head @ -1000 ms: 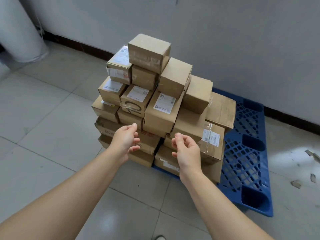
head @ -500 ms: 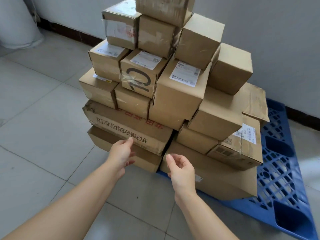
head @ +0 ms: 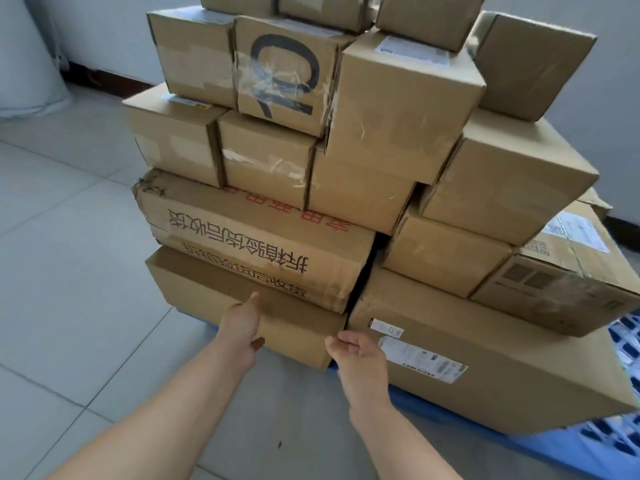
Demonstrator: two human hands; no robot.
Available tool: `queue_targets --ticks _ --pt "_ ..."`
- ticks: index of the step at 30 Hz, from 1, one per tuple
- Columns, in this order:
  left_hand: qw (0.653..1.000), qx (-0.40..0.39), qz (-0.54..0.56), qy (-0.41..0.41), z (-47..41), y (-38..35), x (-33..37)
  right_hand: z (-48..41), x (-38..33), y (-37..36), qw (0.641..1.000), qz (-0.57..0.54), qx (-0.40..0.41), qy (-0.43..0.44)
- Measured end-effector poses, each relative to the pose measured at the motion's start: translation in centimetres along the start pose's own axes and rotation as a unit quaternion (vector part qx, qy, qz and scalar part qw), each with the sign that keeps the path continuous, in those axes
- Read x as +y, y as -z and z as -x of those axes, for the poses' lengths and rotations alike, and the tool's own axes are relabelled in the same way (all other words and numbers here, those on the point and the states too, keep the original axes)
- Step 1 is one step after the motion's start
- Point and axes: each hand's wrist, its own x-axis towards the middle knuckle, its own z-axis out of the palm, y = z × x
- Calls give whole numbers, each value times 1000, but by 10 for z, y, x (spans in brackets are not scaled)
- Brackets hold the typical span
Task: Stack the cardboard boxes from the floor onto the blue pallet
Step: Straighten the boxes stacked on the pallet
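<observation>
pale tiled floor runs back to a grey wall. head view: cardboard boxes stand piled on the blue pallet. left hand lies flat against the lowest left box, thumb up. right hand, loosely curled, holds nothing, just before the large bottom box.

Two bare forearms are shown, each ending in a bare hand: the left hand and the right hand. Both arms are uncovered to the frame's edge.
</observation>
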Motion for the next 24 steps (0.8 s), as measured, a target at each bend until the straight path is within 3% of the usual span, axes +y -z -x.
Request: queue_targets --ticks 11,24 --pt "998 -5 60 8 -10 -6 7 -23 17 -18 995 4 95 -1" --pt "998 6 50 32 -3 -11 19 -36 19 -20 993 23 119 -5"
